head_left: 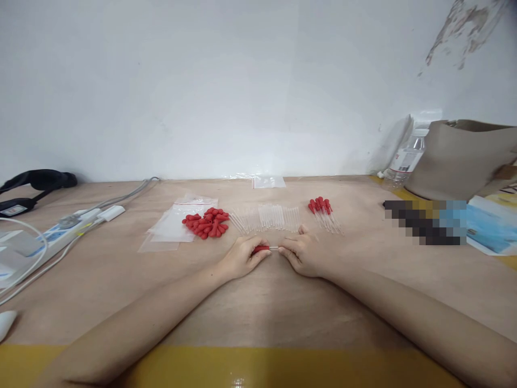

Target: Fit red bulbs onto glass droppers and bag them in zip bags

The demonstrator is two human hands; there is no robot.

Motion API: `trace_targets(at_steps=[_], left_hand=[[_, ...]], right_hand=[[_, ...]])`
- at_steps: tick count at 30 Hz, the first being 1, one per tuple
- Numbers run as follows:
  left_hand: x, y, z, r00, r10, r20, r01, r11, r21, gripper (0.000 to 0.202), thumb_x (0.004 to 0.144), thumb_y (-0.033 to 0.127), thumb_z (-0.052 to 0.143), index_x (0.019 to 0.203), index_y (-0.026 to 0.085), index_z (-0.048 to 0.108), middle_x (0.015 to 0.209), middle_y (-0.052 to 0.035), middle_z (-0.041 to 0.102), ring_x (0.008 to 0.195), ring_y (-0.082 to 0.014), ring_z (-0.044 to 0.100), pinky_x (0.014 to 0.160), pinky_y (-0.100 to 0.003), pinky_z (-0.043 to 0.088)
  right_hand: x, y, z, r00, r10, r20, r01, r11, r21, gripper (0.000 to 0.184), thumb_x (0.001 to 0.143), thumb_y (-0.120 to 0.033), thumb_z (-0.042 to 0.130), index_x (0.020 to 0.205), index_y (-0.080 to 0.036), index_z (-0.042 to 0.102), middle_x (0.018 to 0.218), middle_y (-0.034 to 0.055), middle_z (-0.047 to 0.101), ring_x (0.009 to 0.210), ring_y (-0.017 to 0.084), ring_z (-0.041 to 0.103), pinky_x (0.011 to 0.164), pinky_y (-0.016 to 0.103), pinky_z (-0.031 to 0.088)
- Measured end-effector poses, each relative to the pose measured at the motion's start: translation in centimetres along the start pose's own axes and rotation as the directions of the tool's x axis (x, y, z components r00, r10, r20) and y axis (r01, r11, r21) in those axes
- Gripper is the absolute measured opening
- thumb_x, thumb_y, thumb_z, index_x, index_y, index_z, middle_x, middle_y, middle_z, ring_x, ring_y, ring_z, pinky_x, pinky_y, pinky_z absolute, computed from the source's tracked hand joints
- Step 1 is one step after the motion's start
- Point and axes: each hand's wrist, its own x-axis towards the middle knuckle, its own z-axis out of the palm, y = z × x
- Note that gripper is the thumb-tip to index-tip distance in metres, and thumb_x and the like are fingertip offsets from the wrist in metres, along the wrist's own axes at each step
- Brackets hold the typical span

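Observation:
At the middle of the table my left hand (pixel 244 256) pinches a red rubber dropper bulb (pixel 262 248). Facing it, my right hand (pixel 302 252) grips a thin clear dropper tube (pixel 274 248), whose end meets the mouth of the bulb. How deep the tube sits inside cannot be seen. A heap of loose red bulbs (pixel 207 223) lies beyond my left hand. Between the hands and the wall, a row of clear tubes (pixel 277 217) is spread out. Several droppers with bulbs fitted (pixel 323 210) lie together beyond my right hand.
Clear plastic bags (pixel 165 225) lie under and beside the bulb heap, and another bag (pixel 269 182) is by the wall. A power strip (pixel 60 234) with cables is at left. A plastic bottle (pixel 407 156), a beige bag (pixel 456 161) and a blue packet (pixel 493 226) stand right.

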Motion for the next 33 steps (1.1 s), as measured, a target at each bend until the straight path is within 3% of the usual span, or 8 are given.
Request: trace_targets(at_steps=[10, 15, 18, 21, 24, 28, 30, 33], left_hand=[[0.2, -0.3, 0.2, 1.0, 0.01, -0.017, -0.01, 1.0, 0.02, 0.015, 0.083, 0.027, 0.045, 0.083, 0.016, 0.055, 0.072, -0.0018, 0.059, 0.065, -0.0127, 0.053, 0.061, -0.023, 0.041], [0.5, -0.2, -0.1, 0.994, -0.105, -0.026, 0.1, 0.985, -0.141, 0.016, 0.081, 0.029, 0.05, 0.088, 0.016, 0.055, 0.082, -0.0033, 0.061, 0.073, -0.0138, 0.056, 0.064, -0.024, 0.045], [0.6, -1.1, 0.0, 0.974, -0.211, -0.087, 0.183, 0.949, -0.257, 0.032, 0.075, 0.034, 0.057, 0.102, 0.016, 0.051, 0.085, -0.0034, 0.057, 0.067, -0.0116, 0.054, 0.06, -0.024, 0.045], [0.7, -2.4, 0.2, 0.941, -0.323, -0.099, 0.27, 0.896, -0.352, 0.036, 0.072, 0.037, 0.06, 0.099, 0.014, 0.052, 0.076, -0.0008, 0.053, 0.058, -0.0084, 0.048, 0.055, -0.021, 0.042], [0.8, -2.9, 0.2, 0.947, -0.322, -0.016, 0.295, 0.886, -0.358, 0.027, 0.073, 0.038, 0.058, 0.082, 0.013, 0.056, 0.069, -0.0004, 0.052, 0.058, -0.0084, 0.046, 0.054, -0.021, 0.039], [0.8, -2.4, -0.1, 0.957, -0.289, -0.004, 0.273, 0.907, -0.321, 0.029, 0.071, 0.041, 0.059, 0.065, 0.014, 0.051, 0.059, 0.0028, 0.046, 0.052, -0.0072, 0.039, 0.048, -0.019, 0.031], [0.8, -2.2, -0.2, 0.961, -0.274, -0.024, 0.255, 0.92, -0.298, 0.035, 0.071, 0.043, 0.058, 0.057, 0.014, 0.043, 0.055, 0.0048, 0.039, 0.05, -0.0063, 0.034, 0.047, -0.019, 0.028], [0.8, -2.0, -0.3, 0.968, -0.25, -0.02, 0.235, 0.934, -0.268, 0.043, 0.074, 0.044, 0.054, 0.05, 0.015, 0.034, 0.052, 0.0056, 0.03, 0.049, -0.006, 0.029, 0.047, -0.019, 0.024]], right_hand=[[0.6, 0.1, 0.9, 0.996, 0.049, 0.077, -0.056, 0.993, 0.1, 0.023, 0.085, -0.02, 0.037, 0.07, -0.017, 0.054, 0.067, 0.0001, 0.062, 0.058, 0.011, 0.05, 0.069, 0.03, 0.027], [1.0, -0.2, 0.2, 0.987, 0.111, 0.117, -0.129, 0.978, 0.162, 0.025, 0.087, -0.024, 0.036, 0.071, -0.018, 0.053, 0.07, 0.0018, 0.06, 0.063, 0.013, 0.051, 0.064, 0.027, 0.033], [1.2, 0.7, -1.0, 0.966, 0.21, 0.15, -0.24, 0.943, 0.23, 0.023, 0.085, -0.023, 0.037, 0.073, -0.018, 0.056, 0.072, 0.0031, 0.062, 0.063, 0.013, 0.052, 0.057, 0.024, 0.035], [1.6, 3.1, -2.3, 0.899, 0.422, 0.116, -0.437, 0.863, 0.253, 0.021, 0.081, -0.024, 0.041, 0.07, -0.018, 0.058, 0.067, 0.0029, 0.062, 0.06, 0.014, 0.054, 0.054, 0.023, 0.036], [2.0, 5.9, -3.2, 0.754, 0.654, 0.059, -0.65, 0.731, 0.208, 0.024, 0.077, -0.031, 0.044, 0.063, -0.018, 0.059, 0.063, 0.0027, 0.062, 0.061, 0.015, 0.055, 0.054, 0.024, 0.037], [2.3, 7.9, -2.7, 0.601, 0.799, -0.001, -0.799, 0.601, -0.023, 0.034, 0.075, -0.041, 0.045, 0.053, -0.019, 0.058, 0.068, 0.0059, 0.063, 0.065, 0.02, 0.057, 0.054, 0.028, 0.036], [2.4, 8.3, -1.8, 0.578, 0.816, -0.024, -0.813, 0.573, -0.106, 0.031, 0.075, -0.037, 0.043, 0.056, -0.019, 0.06, 0.071, 0.0075, 0.063, 0.069, 0.022, 0.058, 0.056, 0.029, 0.037], [2.6, 8.7, -0.4, 0.592, 0.805, -0.036, -0.793, 0.574, -0.202, 0.026, 0.075, -0.031, 0.043, 0.066, -0.017, 0.063, 0.074, 0.0106, 0.063, 0.075, 0.024, 0.058, 0.062, 0.033, 0.038]])
